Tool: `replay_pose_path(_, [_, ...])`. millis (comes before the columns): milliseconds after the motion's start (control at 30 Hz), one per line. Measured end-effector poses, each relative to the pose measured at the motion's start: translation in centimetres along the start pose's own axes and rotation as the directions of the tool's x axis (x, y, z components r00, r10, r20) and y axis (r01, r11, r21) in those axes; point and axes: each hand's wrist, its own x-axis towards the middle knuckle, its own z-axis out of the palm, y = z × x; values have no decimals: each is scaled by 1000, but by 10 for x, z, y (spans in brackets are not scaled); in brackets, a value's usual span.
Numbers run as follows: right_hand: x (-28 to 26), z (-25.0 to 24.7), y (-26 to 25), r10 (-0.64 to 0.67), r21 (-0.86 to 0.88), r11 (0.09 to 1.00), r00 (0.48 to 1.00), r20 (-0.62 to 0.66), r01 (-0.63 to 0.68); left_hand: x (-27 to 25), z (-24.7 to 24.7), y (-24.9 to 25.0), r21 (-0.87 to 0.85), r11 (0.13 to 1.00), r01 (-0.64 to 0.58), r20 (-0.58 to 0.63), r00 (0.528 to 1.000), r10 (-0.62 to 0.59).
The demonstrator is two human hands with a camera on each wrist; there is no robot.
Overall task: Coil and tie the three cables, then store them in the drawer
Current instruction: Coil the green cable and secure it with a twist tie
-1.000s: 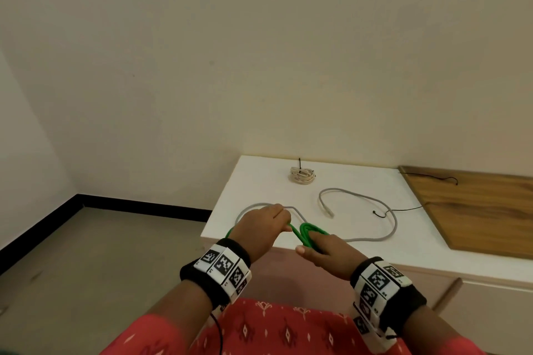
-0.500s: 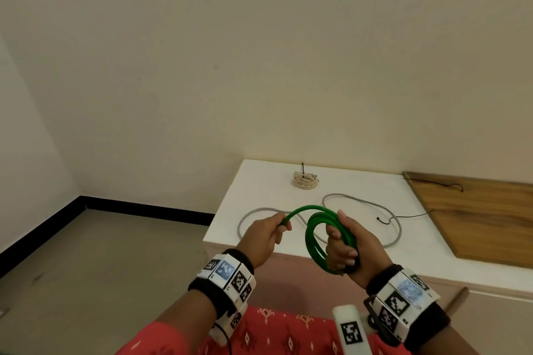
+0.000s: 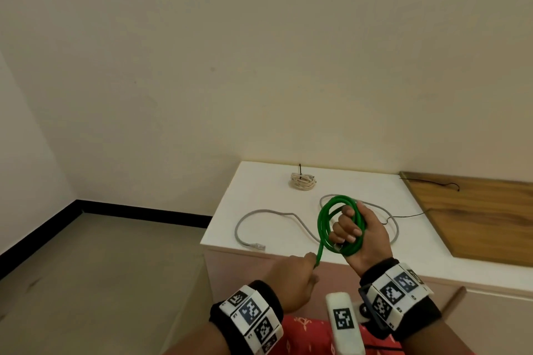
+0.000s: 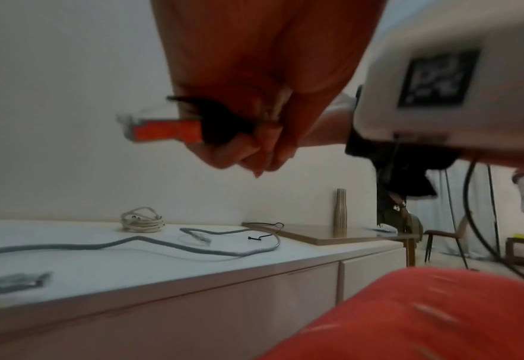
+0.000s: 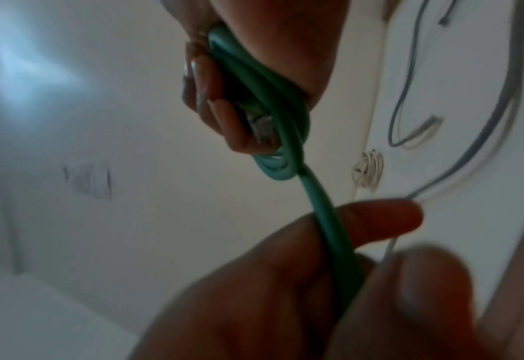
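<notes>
My right hand (image 3: 350, 228) grips a green cable (image 3: 324, 219) wound into an upright coil of a few loops above the white cabinet top (image 3: 259, 181). One plug (image 5: 260, 124) lies under my right fingers (image 5: 220, 114). The coil's free strand (image 5: 325, 214) runs down to my left hand (image 3: 302, 271), which pinches it just off the cabinet's front edge. A grey cable (image 3: 277, 214) lies loose across the top. A beige cable (image 3: 302, 181) sits coiled and tied near the back.
A thin black tie (image 3: 403, 215) lies by the grey cable, and another (image 3: 444, 183) on the wooden board (image 3: 476, 219) at the right. The cabinet fronts (image 4: 371, 272) below are shut. A tall vase (image 4: 340, 212) stands on the board. Bare floor lies to the left.
My right hand has lifted the green coil from the table edge and turned it upright. My left hand has dropped towards me, drawing the free strand down.
</notes>
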Motion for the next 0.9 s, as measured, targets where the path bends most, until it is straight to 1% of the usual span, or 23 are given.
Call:
replay_pose_path(133, [-2,-6,-1,9,-17,1000,998,-63,-10,-6,-3,7,119,991,-67,53,997,61])
replay_pose_path(233, [-2,-8,2,9,-38,999,996,-88,-12,-6,-12,15,280,951,-133,117,988,103])
replay_pose_path(300, [-3,-8,5,8,-67,998,995,-100,-15,-8,-20,21,402,890,-216,145,975,171])
replay_pose_path(333, [-3,-8,6,18,-89,996,994,-107,-27,-10,-23,22,473,840,-267,184,962,203])
replay_pose_path(367, [-3,-8,6,36,-119,992,993,-113,-50,-12,-23,22,539,785,-305,243,949,202])
replay_pose_path(400, [-3,-7,7,60,-156,985,991,-119,-79,-12,-20,20,616,726,-305,243,951,193])
replay_pose_path(433, [-3,-7,7,90,-195,974,988,-122,-113,-10,-14,15,659,682,-316,223,949,224])
replay_pose_path(500, [-4,-7,6,166,-283,939,978,-124,-195,-9,-8,9,681,640,-356,162,926,342])
replay_pose_path(533, [-4,-7,5,212,-336,910,969,-128,-244,-9,-13,10,665,646,-373,127,910,395])
replay_pose_path(567, [-6,-6,3,259,-395,871,956,-135,-291,-9,-16,10,633,676,-378,88,902,423])
replay_pose_path(600, [-8,-4,2,298,-453,829,944,-142,-329,-7,-20,12,579,716,-389,28,888,459])
replay_pose_path(633, [-10,-3,2,320,-506,789,936,-145,-348,-6,-25,14,513,766,-387,-56,876,480])
replay_pose_path(667, [-12,-2,2,325,-557,754,935,-142,-346,-5,-29,14,393,837,-381,-138,875,464])
replay_pose_path(700, [-14,-2,3,322,-605,722,937,-133,-334,-4,-34,17,248,899,-360,-178,896,408])
replay_pose_path(733, [-15,-2,4,325,-649,690,939,-116,-319,-3,-36,15,147,934,-325,-181,920,349])
replay_pose_path(767, [-17,-2,5,345,-683,660,934,-96,-314,-3,-37,14,62,949,-308,-164,935,314])
replay_pose_path(800, [-19,-2,7,383,-705,631,921,-78,-322,-3,-36,12,18,952,-305,-161,939,304])
replay_pose_path(900, [-22,-2,15,494,-724,568,866,-80,-391,-4,-31,5,-164,951,-263,-178,956,234])
